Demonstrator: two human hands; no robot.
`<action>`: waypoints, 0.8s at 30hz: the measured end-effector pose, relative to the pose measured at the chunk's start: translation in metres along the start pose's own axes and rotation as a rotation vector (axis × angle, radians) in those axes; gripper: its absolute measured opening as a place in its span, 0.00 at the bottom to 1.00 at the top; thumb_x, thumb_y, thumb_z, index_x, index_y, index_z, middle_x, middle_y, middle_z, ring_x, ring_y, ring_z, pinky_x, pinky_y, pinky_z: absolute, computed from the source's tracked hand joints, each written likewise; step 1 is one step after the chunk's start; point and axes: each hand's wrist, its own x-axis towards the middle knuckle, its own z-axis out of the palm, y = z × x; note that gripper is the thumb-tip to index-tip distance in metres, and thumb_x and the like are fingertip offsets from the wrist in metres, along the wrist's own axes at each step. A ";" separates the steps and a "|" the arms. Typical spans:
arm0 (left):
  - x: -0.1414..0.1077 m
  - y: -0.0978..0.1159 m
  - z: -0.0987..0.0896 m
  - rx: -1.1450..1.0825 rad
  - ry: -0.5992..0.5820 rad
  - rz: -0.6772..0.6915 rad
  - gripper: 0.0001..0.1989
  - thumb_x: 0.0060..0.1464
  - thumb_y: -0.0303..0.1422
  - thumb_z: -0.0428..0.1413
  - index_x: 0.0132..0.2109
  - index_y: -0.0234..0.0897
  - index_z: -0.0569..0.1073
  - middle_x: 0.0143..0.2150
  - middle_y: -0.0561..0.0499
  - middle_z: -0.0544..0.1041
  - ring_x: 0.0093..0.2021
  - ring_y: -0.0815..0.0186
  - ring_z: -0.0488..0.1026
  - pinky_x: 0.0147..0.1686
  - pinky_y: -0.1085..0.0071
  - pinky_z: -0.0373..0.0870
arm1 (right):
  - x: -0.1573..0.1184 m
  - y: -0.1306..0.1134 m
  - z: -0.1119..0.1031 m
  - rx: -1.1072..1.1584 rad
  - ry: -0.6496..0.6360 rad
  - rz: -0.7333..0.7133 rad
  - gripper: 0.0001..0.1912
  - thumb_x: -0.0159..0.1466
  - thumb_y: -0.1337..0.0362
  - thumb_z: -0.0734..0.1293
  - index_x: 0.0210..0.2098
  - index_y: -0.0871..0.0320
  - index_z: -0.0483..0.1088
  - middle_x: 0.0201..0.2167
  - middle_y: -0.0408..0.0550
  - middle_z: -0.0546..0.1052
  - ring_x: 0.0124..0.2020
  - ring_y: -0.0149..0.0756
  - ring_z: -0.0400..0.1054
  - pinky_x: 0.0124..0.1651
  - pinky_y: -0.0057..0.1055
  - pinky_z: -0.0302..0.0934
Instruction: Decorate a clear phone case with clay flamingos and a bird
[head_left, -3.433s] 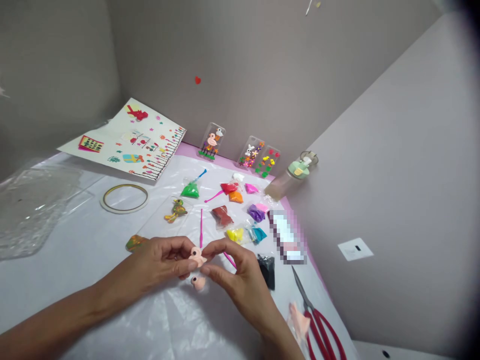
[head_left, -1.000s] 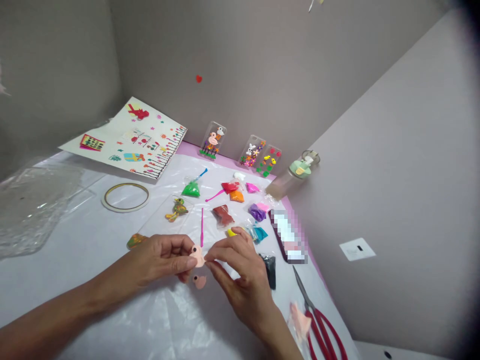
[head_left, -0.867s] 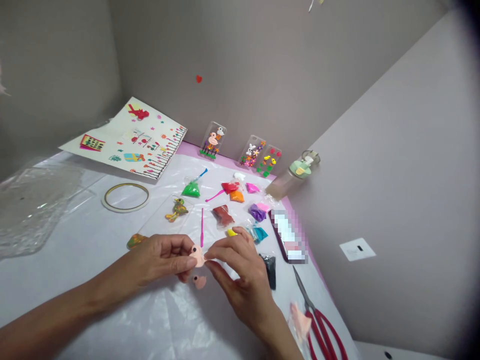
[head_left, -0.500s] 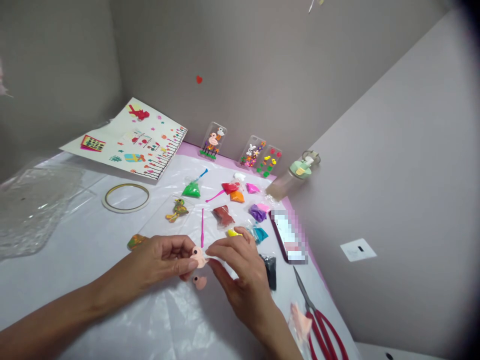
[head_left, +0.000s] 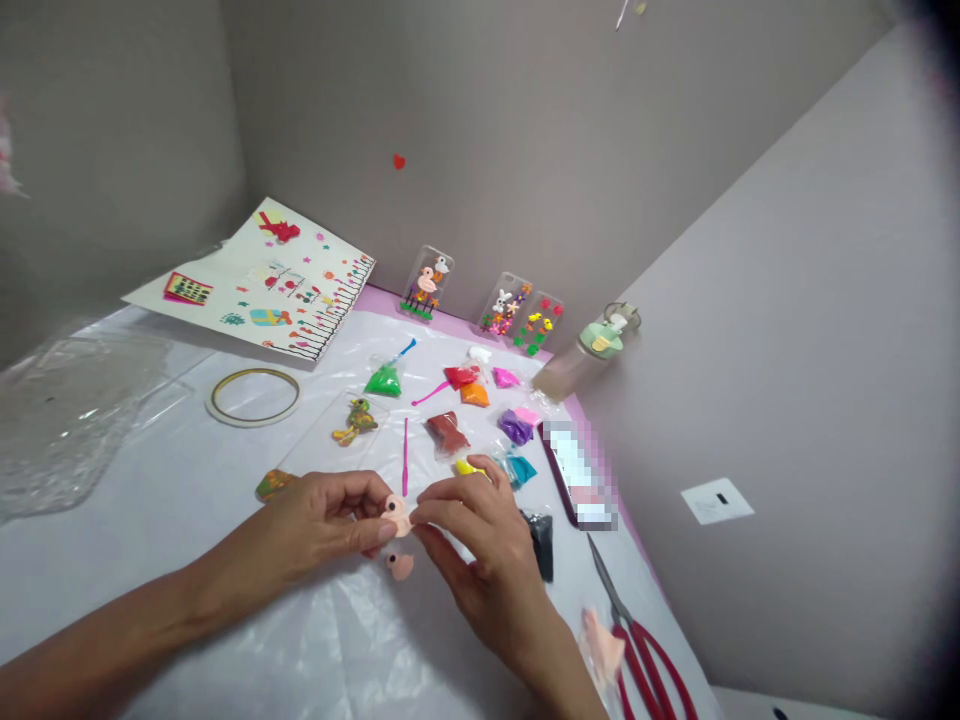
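Observation:
Between both hands is a small pale-peach clay piece (head_left: 397,515) with a dark round eye. My left hand (head_left: 334,515) pinches it by its left side, thumb in front. The fingertips of my right hand (head_left: 480,540) are pressed together at its right edge; whether they grip it cannot be told. Just below lies a second peach clay piece (head_left: 400,566) with a dark eye, on the white sheet. A magenta modelling tool (head_left: 406,457) lies beyond my fingers, and a clear case with a yellow-green clay bird (head_left: 355,422) is to its left.
Bags of green (head_left: 384,380), brown (head_left: 447,433) and other clays lie ahead. A phone (head_left: 576,475), red-handled scissors (head_left: 637,655) and a peach clay bag (head_left: 602,645) are on the right. Decorated cases (head_left: 427,285), a bottle (head_left: 577,360), a tape roll (head_left: 253,397) and a decorated sheet (head_left: 251,290) stand farther off.
My right fingertips have shifted slightly left, closer to the peach piece. The left hand holds it nearly as before.

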 end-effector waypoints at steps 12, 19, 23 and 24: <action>0.003 -0.006 -0.003 -0.065 -0.034 -0.001 0.11 0.54 0.42 0.70 0.36 0.42 0.79 0.30 0.58 0.75 0.35 0.64 0.78 0.39 0.71 0.70 | 0.000 0.000 -0.001 -0.007 0.021 -0.021 0.08 0.72 0.75 0.68 0.43 0.56 0.75 0.38 0.45 0.80 0.38 0.33 0.76 0.68 0.43 0.53; 0.003 -0.008 -0.005 -0.003 -0.039 0.021 0.13 0.56 0.44 0.68 0.35 0.41 0.78 0.30 0.57 0.73 0.34 0.64 0.76 0.39 0.71 0.68 | -0.002 0.001 -0.001 0.030 -0.010 0.016 0.09 0.72 0.75 0.69 0.45 0.55 0.76 0.40 0.46 0.82 0.42 0.35 0.77 0.69 0.47 0.52; 0.004 -0.009 -0.008 0.046 -0.034 0.044 0.11 0.57 0.42 0.67 0.37 0.41 0.79 0.31 0.57 0.74 0.35 0.64 0.73 0.39 0.71 0.66 | -0.003 0.000 -0.003 0.280 -0.126 0.294 0.18 0.68 0.71 0.74 0.55 0.52 0.75 0.47 0.46 0.83 0.49 0.40 0.76 0.60 0.41 0.63; 0.004 -0.009 -0.009 0.052 -0.035 0.049 0.11 0.57 0.43 0.66 0.38 0.41 0.79 0.31 0.57 0.74 0.36 0.64 0.72 0.40 0.71 0.66 | -0.003 -0.001 -0.004 0.359 -0.154 0.390 0.21 0.67 0.70 0.76 0.57 0.50 0.74 0.48 0.46 0.83 0.50 0.40 0.76 0.59 0.39 0.65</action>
